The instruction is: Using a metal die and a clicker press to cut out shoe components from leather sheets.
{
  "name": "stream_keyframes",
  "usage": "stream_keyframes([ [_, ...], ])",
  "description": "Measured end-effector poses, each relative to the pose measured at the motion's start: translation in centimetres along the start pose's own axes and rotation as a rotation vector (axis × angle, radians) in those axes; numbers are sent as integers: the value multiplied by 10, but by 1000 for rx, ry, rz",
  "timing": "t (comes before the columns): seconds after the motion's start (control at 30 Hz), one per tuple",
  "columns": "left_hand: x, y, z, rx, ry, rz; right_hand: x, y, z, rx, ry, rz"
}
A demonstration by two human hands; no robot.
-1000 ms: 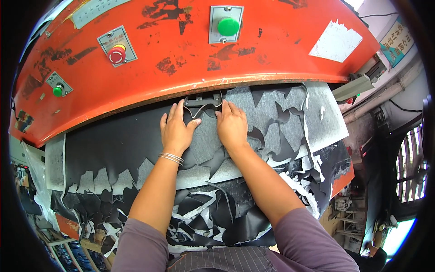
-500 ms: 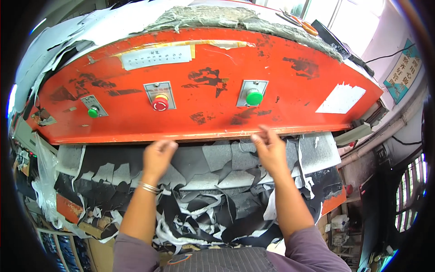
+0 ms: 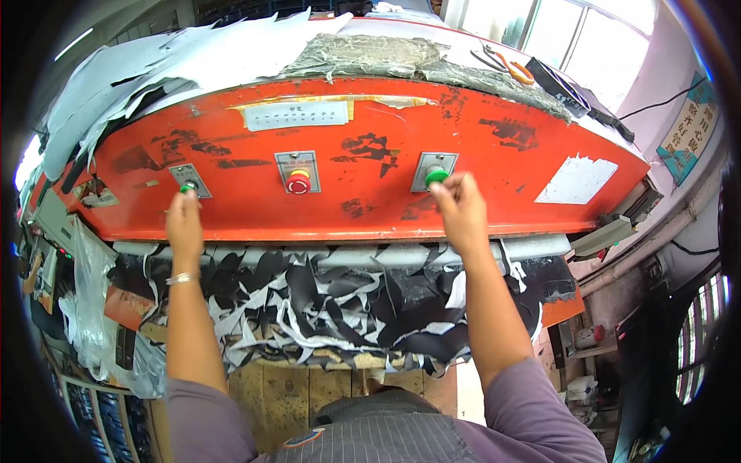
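Note:
My left hand (image 3: 185, 224) is raised to the small green push button (image 3: 188, 187) on the red machine front (image 3: 370, 208). Its fingers are closed, with the tips at the button. At the larger green push button (image 3: 437, 176), my right hand (image 3: 465, 210) has its thumb against the lower edge and its other fingers curled. Neither hand appears to hold anything loose. Between the buttons sits a red mushroom-shaped knob (image 3: 298, 182) with a yellow collar. Below the red front shows the edge of a white board (image 3: 347, 254).
Tangled black and white scrap strips (image 3: 332, 305) hang in front of the board. Pale sheets (image 3: 193, 58) lie on top at left, orange-handled pliers (image 3: 513, 68) at right. A clear plastic bag (image 3: 96, 285) hangs at left. Wooden boards (image 3: 285, 401) show below.
Both hands rose from over the cut black sheet to the green buttons, the left one also moving left. The sheet is now out of sight, only the board's front strip showing. The view shifted.

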State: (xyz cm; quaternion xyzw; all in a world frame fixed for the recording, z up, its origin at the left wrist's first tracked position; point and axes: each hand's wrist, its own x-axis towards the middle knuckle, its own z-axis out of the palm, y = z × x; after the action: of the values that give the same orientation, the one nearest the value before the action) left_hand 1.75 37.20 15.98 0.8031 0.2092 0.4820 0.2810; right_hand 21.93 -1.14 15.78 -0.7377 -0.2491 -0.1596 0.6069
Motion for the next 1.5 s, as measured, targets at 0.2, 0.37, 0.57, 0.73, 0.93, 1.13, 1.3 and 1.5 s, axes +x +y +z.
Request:
stream_keyframes([
  [0.2, -206, 64, 15, -82, -792, 42, -171, -11, -20, -412, -933, -201],
  [0.37, -280, 94, 31, 303, -878, 400, -243, 11, 4, -694, -854, -340],
  [0.57, -280, 92, 41, 234, -796, 381, -242, 12, 15, -742, -718, -305],
  [0.73, -266, 89, 40, 233, -952, 352, -240, 9, 11, -760, -785, -297],
  [0.93, -196, 96, 44, 12, -1147, 180, -122, -2, -14, -57, -1152, 193],
  [1.13, -153, 109, 147, 114, -892, 721, 25, 92, 70, -601, -669, -371],
  [1.3, -141, 94, 159, -368, -1131, 509, 88, 165, 121, -842, -657, -716],
  [1.5, -96, 80, 134, -557, -1065, 203, 94, 169, 97, -609, -718, -636],
])
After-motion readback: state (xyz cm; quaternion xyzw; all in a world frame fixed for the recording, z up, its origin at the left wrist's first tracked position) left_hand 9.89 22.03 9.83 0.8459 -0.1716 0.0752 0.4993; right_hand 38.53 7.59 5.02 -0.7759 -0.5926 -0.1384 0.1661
